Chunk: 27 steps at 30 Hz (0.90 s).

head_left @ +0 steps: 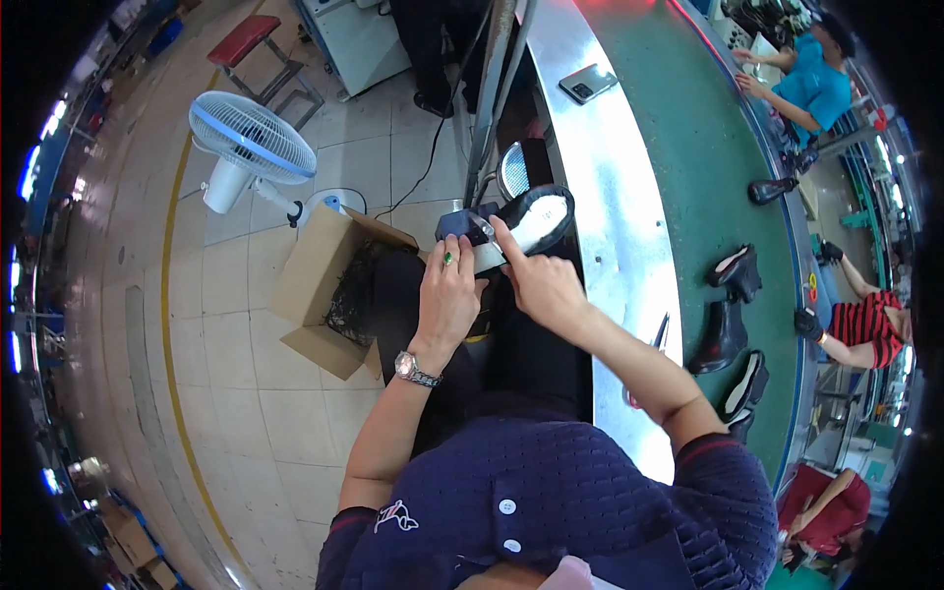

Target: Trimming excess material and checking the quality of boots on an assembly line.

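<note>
A black shoe (562, 229) with a white insole lies tilted over my lap, beside the metal bench edge. My left hand (449, 300), wearing a green-stoned ring, grips its near-left end, fingers bent over a dark purple-grey piece (455, 224). The thumb is partly hidden underneath. My right hand (544, 285) holds the shoe's near side, index finger stretched along it and the other fingers curled. That fingertip touches or nearly touches a small shiny metal part (483, 227) between the hands. What lies under the right palm is hidden.
An open cardboard box (320, 285) with dark netting stands left of my knees, near a fan (251, 143). The metal bench (615, 162) on my right bears a phone (588, 85). Past it, shoes and a boot (723, 334) sit on a green belt (678, 147); co-workers sit beyond.
</note>
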Available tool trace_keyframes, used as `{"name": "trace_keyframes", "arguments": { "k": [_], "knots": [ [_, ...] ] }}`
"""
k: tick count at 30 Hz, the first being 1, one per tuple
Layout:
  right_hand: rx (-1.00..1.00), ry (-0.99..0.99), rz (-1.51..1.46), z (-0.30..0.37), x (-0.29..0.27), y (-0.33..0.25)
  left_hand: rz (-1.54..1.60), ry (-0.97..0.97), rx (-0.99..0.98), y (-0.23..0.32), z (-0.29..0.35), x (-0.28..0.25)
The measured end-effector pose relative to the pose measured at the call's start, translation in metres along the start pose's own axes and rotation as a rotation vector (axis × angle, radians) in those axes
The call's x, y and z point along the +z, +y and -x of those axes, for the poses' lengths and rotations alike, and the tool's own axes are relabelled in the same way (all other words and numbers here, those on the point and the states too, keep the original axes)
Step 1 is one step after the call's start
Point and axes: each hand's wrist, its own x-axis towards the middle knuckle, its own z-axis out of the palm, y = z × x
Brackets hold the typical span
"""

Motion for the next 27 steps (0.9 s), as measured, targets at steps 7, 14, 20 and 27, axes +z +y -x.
{"name": "trace_keyframes", "arguments": {
  "k": [7, 14, 20, 27],
  "knots": [
    [-0.084, 0.158, -0.111, 0.0, -0.003, -0.011, 0.09, 0.095, -0.014, 0.0, 0.002, -0.002],
    [-0.077, -0.031, -0.094, -0.006, -0.016, -0.016, 0.249, 0.108, -0.107, -0.004, 0.003, -0.005],
    [0.015, -0.12, -0.119, 0.001, 0.008, 0.001, 0.309, 0.071, -0.112, -0.006, 0.001, -0.007],
    [0.011, 0.05, 0.03, -0.006, -0.035, 0.038, 0.348, 0.005, -0.042, -0.018, 0.022, -0.025]
  ]
}}
